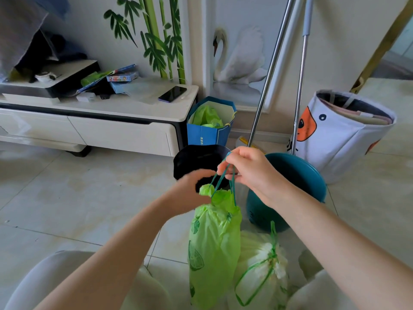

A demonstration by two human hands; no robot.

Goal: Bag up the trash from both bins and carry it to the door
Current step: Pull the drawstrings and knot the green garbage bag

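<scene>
Green drawstring bag [213, 249] hangs from the right hand [248, 173], fingers pinching its cords. Left hand [192, 191] grips the gathered neck. Second tied bag [263, 265] sits just beside.

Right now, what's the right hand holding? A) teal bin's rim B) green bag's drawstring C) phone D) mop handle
B: the right hand pinches the drawstring of the green bag, which hangs from it above the floor.
</scene>
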